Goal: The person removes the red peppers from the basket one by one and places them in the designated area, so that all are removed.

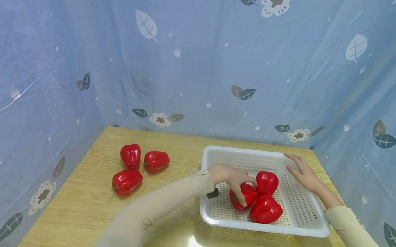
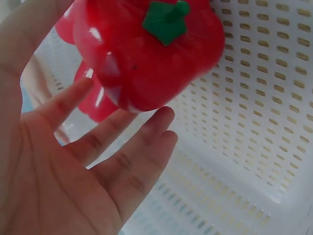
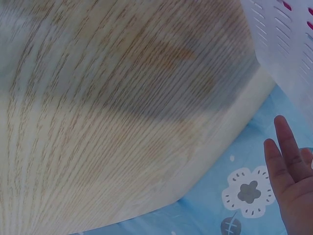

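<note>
Three glossy red bell peppers lie together in a white perforated basket [image 1: 263,227]. Over the leftmost bell pepper [image 1: 248,200] spreads my left hand [image 1: 230,177], thumb on the near side and fingers beyond it. In the left wrist view, the fingers of that hand [image 2: 73,166] look loosely extended beside the pepper [image 2: 161,68] with its green stem; whether they touch it I cannot tell. Another bell pepper [image 1: 267,182] is behind, and a third [image 1: 266,210] sits in front. My right hand [image 1: 304,176], fingers extended, is at the basket's far right rim and holds nothing.
On the left of the wooden table [image 1: 81,207] lie three more red bell peppers: one behind [image 1: 130,155], one to the right [image 1: 156,161], one nearer [image 1: 127,182]. Blue patterned curtain [image 1: 189,60] encloses the back and sides.
</note>
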The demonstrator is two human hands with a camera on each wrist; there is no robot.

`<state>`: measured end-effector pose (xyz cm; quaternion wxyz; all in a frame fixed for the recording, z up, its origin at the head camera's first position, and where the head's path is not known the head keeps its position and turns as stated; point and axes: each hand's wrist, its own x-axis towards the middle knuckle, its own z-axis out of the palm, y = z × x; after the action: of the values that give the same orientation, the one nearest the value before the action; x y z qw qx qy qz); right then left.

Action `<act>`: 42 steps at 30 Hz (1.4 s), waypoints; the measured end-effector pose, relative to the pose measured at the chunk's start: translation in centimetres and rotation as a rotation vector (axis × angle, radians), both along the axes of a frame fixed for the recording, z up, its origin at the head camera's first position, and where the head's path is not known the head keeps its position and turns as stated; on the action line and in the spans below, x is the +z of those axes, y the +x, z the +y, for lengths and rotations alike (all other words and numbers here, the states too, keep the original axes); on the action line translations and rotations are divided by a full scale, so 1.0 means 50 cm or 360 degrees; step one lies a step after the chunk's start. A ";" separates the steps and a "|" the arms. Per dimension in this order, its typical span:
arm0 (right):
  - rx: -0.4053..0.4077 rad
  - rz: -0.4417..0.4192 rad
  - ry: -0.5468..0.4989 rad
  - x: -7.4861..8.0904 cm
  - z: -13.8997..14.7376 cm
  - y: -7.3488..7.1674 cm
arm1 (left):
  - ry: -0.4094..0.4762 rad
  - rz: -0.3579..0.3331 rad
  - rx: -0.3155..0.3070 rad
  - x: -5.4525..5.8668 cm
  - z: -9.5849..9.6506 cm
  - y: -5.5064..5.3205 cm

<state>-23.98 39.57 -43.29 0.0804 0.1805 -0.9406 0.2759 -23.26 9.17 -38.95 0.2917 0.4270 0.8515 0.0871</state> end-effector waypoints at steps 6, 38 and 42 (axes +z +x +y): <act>0.0008 0.0013 -0.0012 -0.001 0.001 -0.003 | -0.0052 0.0038 -0.0050 -0.014 0.008 -0.008; 0.0024 0.0036 -0.0006 0.002 -0.004 0.002 | 0.0370 -0.0067 -0.0041 0.048 -0.051 -0.008; 0.0031 0.0041 -0.0013 0.002 -0.005 0.004 | 0.0418 -0.0042 -0.0061 0.058 -0.068 -0.009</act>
<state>-23.79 39.31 -43.20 0.0905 0.1928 -0.9366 0.2782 -23.72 5.77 -36.07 0.2460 0.4765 0.8205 0.1978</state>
